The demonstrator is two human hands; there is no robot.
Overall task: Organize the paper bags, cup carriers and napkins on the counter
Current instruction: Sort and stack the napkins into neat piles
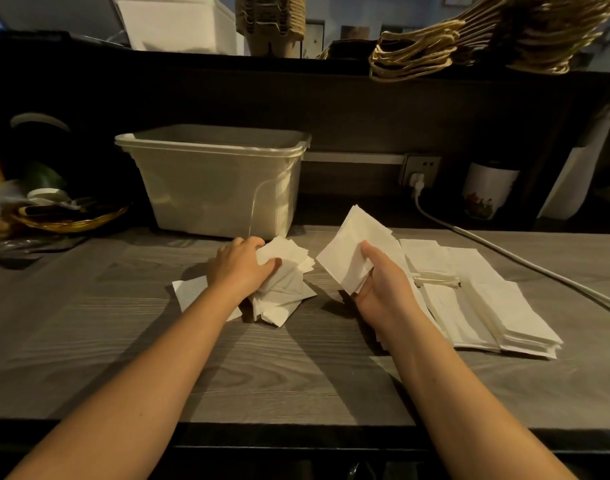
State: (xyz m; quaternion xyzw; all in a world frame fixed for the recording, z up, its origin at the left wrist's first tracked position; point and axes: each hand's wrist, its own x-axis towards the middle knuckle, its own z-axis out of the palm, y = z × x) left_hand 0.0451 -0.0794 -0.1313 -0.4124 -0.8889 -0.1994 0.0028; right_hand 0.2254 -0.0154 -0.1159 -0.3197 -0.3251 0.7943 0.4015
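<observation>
Currently in hand: you're on the napkins, gathering loose sheets into one squared stack.
Left hand (pixel 242 268): fingers curl over the loose napkin heap (pixel 282 289) on the bench (pixel 158 358), gripping its top sheets.
Right hand (pixel 379 285): thumb and fingers pinch a tidy napkin stack (pixel 352 251), raised and tilted above the bench.
Next move: probably lift a few sheets from the heap and lay them square on the held stack; thin tissue slides and creases, so grip lightly.
Paper bags (pixel 487 306): flat, white, fanned out beside your right wrist.
Tub (pixel 216 181): translucent rigid plastic, just behind the heap.
</observation>
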